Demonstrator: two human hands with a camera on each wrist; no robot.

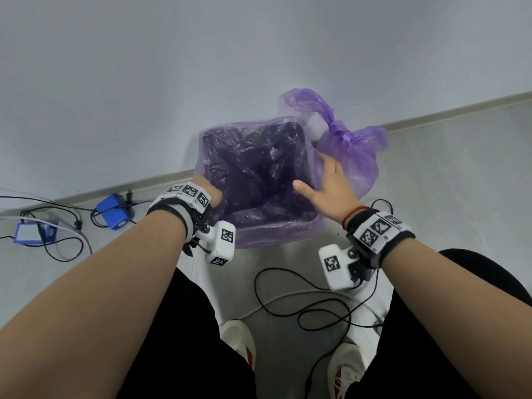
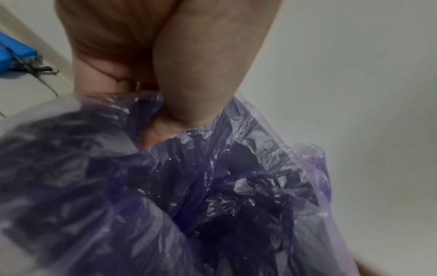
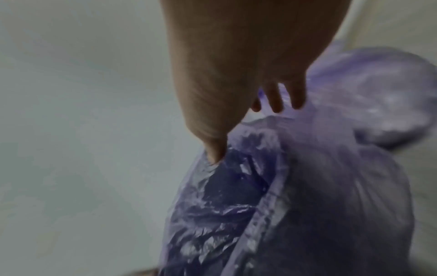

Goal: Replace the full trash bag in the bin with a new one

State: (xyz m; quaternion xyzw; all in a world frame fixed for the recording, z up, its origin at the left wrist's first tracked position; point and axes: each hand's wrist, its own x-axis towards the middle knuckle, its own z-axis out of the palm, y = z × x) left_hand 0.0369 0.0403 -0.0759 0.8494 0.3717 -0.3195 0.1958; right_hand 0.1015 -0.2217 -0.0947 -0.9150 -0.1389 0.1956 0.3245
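Note:
A square bin (image 1: 276,236) stands on the floor against the wall, lined with a new purple trash bag (image 1: 253,174) whose edge is folded over the rim. My left hand (image 1: 213,194) is at the left rim; in the left wrist view my left hand (image 2: 158,119) pinches the new bag's (image 2: 236,186) edge between thumb and fingers. My right hand (image 1: 312,172) lies over the right rim with its thumb inside and its straight fingers (image 3: 276,104) outside. The full purple bag (image 1: 351,156), knotted at the top, sits on the floor right of the bin, also seen as the full bag (image 3: 378,89).
Two blue boxes (image 1: 115,211) (image 1: 31,233) with black cables lie on the floor at the left by the baseboard. A black cable (image 1: 302,306) loops on the floor in front of my white shoes (image 1: 239,338). The wall (image 1: 259,53) rises directly behind the bin.

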